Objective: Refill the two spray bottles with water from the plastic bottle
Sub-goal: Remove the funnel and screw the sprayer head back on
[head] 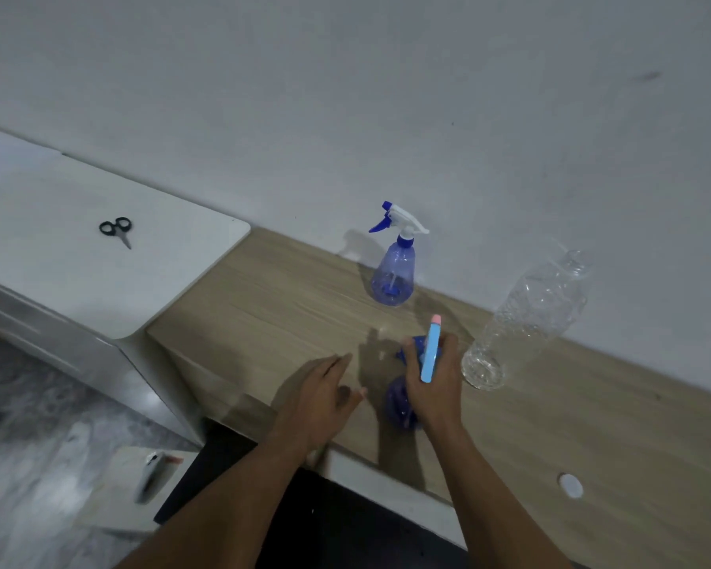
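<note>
A blue spray bottle (395, 273) with a white and blue trigger head stands upright on the wooden table (288, 305) near the wall. A second blue spray bottle (399, 408) stands close to the front edge, and my right hand (432, 384) grips its pale blue trigger head from above, hiding most of it. My left hand (325, 392) hovers open just left of that bottle, fingers loosely spread, not touching it. The clear plastic bottle (522, 322), uncapped and nearly empty, stands to the right of my right hand.
A white bottle cap (570, 485) lies on the table at the front right. Black scissors (116, 230) lie on a white cabinet top (58, 256) to the left. The wall runs right behind the table. A white box with an object sits on the floor (152, 482).
</note>
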`<state>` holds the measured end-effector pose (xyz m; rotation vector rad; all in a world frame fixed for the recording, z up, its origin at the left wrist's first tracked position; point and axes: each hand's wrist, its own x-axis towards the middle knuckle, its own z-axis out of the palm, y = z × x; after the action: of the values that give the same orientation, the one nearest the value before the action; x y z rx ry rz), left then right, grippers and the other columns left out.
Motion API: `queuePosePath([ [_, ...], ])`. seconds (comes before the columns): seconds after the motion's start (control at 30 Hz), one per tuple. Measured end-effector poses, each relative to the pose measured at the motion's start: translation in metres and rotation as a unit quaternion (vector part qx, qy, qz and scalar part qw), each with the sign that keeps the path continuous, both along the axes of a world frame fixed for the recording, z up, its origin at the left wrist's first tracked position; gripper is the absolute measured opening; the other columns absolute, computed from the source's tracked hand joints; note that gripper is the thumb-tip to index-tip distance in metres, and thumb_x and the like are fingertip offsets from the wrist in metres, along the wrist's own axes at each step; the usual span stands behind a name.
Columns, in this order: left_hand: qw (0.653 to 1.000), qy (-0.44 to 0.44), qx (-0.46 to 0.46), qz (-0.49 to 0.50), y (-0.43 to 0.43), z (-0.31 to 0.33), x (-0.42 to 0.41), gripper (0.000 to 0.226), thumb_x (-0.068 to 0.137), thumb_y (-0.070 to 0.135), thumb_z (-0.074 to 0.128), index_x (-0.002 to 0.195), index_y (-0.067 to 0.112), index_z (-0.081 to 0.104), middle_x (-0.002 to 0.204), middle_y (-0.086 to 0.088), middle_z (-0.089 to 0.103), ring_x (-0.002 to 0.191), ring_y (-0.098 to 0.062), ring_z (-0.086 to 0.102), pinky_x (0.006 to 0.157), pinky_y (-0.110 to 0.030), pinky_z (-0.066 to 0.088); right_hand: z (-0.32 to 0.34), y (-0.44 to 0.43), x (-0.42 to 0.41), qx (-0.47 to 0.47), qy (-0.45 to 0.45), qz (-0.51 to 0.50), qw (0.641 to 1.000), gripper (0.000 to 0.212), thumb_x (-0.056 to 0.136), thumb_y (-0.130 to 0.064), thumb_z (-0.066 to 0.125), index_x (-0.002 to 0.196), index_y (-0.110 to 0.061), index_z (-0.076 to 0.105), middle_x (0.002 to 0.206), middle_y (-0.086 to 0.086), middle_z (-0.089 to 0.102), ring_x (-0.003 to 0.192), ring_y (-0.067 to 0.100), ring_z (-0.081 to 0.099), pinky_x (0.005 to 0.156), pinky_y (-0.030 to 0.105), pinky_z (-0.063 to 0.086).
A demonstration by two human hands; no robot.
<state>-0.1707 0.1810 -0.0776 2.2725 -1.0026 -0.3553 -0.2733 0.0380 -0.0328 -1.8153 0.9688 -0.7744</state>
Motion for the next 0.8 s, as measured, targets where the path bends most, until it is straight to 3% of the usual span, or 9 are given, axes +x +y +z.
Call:
queuePosePath([
  [0.1, 0.995, -0.061, 0.08, 0.015, 0.022, 0.015, 0.04, 0.069, 0.095, 0.059, 0.044, 0.152, 0.021, 0.034, 0.156, -0.002, 0.037, 0.141, -0.022, 0.036, 0.116, -0.033, 0.028, 0.005, 0.008, -0.003, -0.004, 0.029, 0.039, 0.999, 0.012, 0.097, -0.021, 0.06, 0.089, -0.018, 0.051, 0.078, 0.008, 0.061, 0.068, 0.021, 0.064, 0.065, 0.037, 0.05],
  [0.2, 0.989, -0.081, 0.118, 0.035, 0.038, 0.029, 0.07, 0.072, 0.095, 0.063, 0.04, 0.152, 0.02, 0.032, 0.157, -0.005, 0.035, 0.141, -0.026, 0.037, 0.115, -0.043, 0.032, 0.016, 0.026, -0.004, 0.057, 0.071, 0.11, 0.99, 0.003, 0.096, -0.02, 0.061, 0.094, -0.021, 0.06, 0.074, 0.003, 0.062, 0.056, 0.019, 0.063, 0.06, 0.04, 0.058],
  [0.27, 0.987, -0.098, 0.124, 0.034, 0.042, 0.042, 0.081, 0.071, 0.096, 0.06, 0.042, 0.152, 0.017, 0.033, 0.156, -0.008, 0.036, 0.141, -0.028, 0.037, 0.115, -0.043, 0.032, 0.023, 0.04, -0.004, 0.083, 0.102, 0.153, 0.979, 0.013, 0.096, -0.025, 0.062, 0.087, -0.017, 0.058, 0.065, 0.003, 0.056, 0.047, 0.019, 0.058, 0.047, 0.033, 0.053],
  [0.37, 0.983, -0.122, 0.135, 0.029, 0.045, 0.058, 0.089, 0.068, 0.096, 0.058, 0.044, 0.15, 0.016, 0.037, 0.155, -0.009, 0.036, 0.139, -0.03, 0.039, 0.114, -0.044, 0.033, 0.038, 0.056, -0.004, 0.109, 0.143, 0.175, 0.968, 0.028, 0.095, -0.038, 0.061, 0.077, -0.018, 0.053, 0.051, -0.002, 0.053, 0.041, 0.021, 0.058, 0.045, 0.027, 0.046],
  [0.5, 0.98, -0.132, 0.151, 0.012, 0.05, 0.07, 0.09, 0.063, 0.096, 0.052, 0.048, 0.148, 0.018, 0.04, 0.152, -0.008, 0.041, 0.135, -0.03, 0.044, 0.11, -0.042, 0.038, 0.048, 0.067, -0.005, 0.145, 0.164, 0.17, 0.961, 0.033, 0.093, -0.042, 0.061, 0.089, -0.009, 0.059, 0.073, 0.007, 0.064, 0.044, 0.02, 0.06, 0.05, 0.032, 0.051],
  [0.6, 0.981, -0.126, 0.145, 0.004, 0.055, 0.077, 0.09, 0.059, 0.095, 0.051, 0.051, 0.144, 0.019, 0.045, 0.147, -0.005, 0.045, 0.131, -0.027, 0.048, 0.105, -0.041, 0.043, 0.053, 0.074, -0.007, 0.138, 0.173, 0.176, 0.959, 0.031, 0.094, -0.039, 0.059, 0.086, -0.01, 0.06, 0.07, 0.005, 0.062, 0.046, 0.021, 0.063, 0.053, 0.035, 0.054],
  [0.7, 0.981, -0.126, 0.145, 0.007, 0.059, 0.083, 0.091, 0.056, 0.094, 0.05, 0.053, 0.141, 0.02, 0.048, 0.145, -0.004, 0.048, 0.129, -0.026, 0.049, 0.103, -0.04, 0.044, 0.058, 0.08, -0.011, 0.12, 0.191, 0.185, 0.956, 0.037, 0.096, -0.05, 0.054, 0.085, -0.015, 0.062, 0.071, 0.005, 0.065, 0.05, 0.022, 0.067, 0.052, 0.031, 0.054],
  [0.8, 0.98, -0.13, 0.154, 0.007, 0.061, 0.09, 0.093, 0.055, 0.094, 0.05, 0.054, 0.14, 0.019, 0.049, 0.141, -0.006, 0.051, 0.128, -0.026, 0.05, 0.102, -0.039, 0.044, 0.058, 0.083, -0.012, 0.112, 0.205, 0.178, 0.956, 0.046, 0.094, -0.057, 0.053, 0.083, -0.014, 0.063, 0.073, 0.009, 0.069, 0.048, 0.022, 0.066, 0.057, 0.036, 0.056],
])
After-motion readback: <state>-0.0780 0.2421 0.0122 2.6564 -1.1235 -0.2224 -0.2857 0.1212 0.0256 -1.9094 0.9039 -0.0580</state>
